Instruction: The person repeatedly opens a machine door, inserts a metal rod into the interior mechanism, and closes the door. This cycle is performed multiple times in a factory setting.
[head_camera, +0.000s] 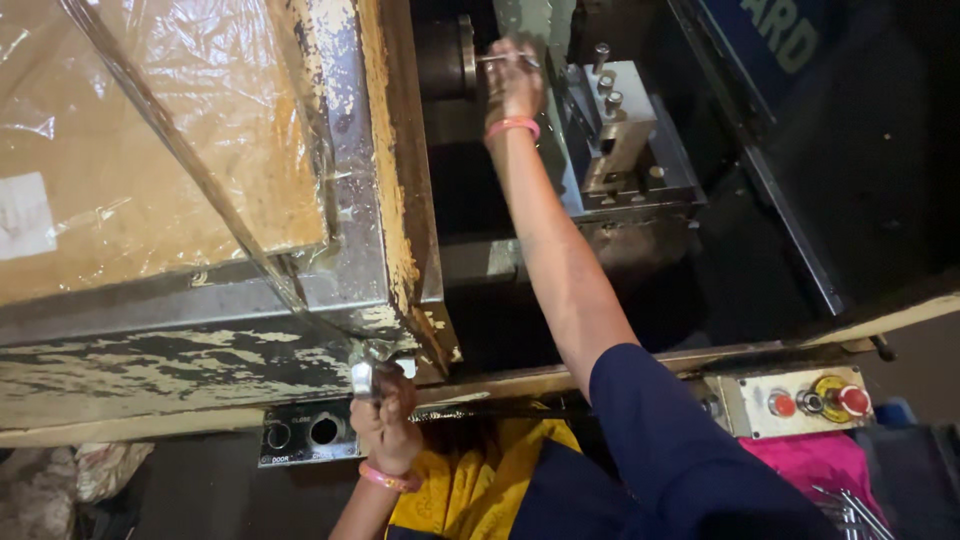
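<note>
Right hand: we see our right hand (514, 85) stretched deep into the machine, fingers closed round a thin metal rod (500, 59) that sticks out sideways from the dark round chuck (447, 55).
Rod: it lies level at the far end of the machine bed, its left end at the chuck, its right end just past our knuckles.
Left hand: our left hand (385, 415) is closed round a small silver handle (362, 378) at the near lower corner of the worn yellow door (385, 150).
Tool block: a grey tool post (620, 130) with upright bolts stands just right of our right hand.
Panel: a button panel (800, 402) with red buttons sits on the machine's near edge, to the right.
Wrists: we wear a pink band on each.
</note>
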